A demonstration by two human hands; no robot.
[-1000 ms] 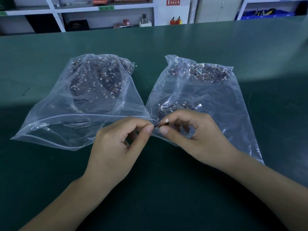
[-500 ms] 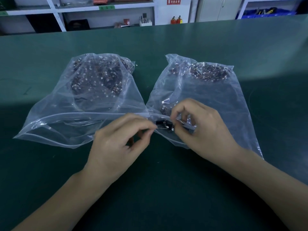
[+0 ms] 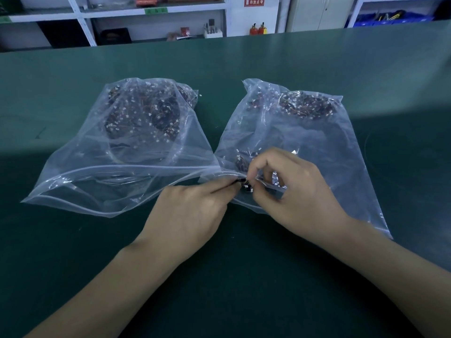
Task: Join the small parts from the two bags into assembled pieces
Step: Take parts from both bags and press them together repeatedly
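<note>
Left hand (image 3: 188, 213) and right hand (image 3: 292, 191) each pinch a tiny dark part (image 3: 242, 182); fingertips hide the join. 2 clear bags (image 3: 127, 147) blur their contents.

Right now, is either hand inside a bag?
No, left hand and right hand pinch a small dark part together in front of the bags' mouths.

Surface (image 3: 244, 276): dark green, plain. Left bag (image 3: 73, 167) and right bag (image 3: 341, 154): clear, colourless plastic. Bag contents (image 3: 146, 113): dark brown-black, speckled with white, with orange wire strands. Held part (image 3: 241, 180), frame centre: black with white. Shelving (image 3: 156, 6), upper left of frame: white.
</note>
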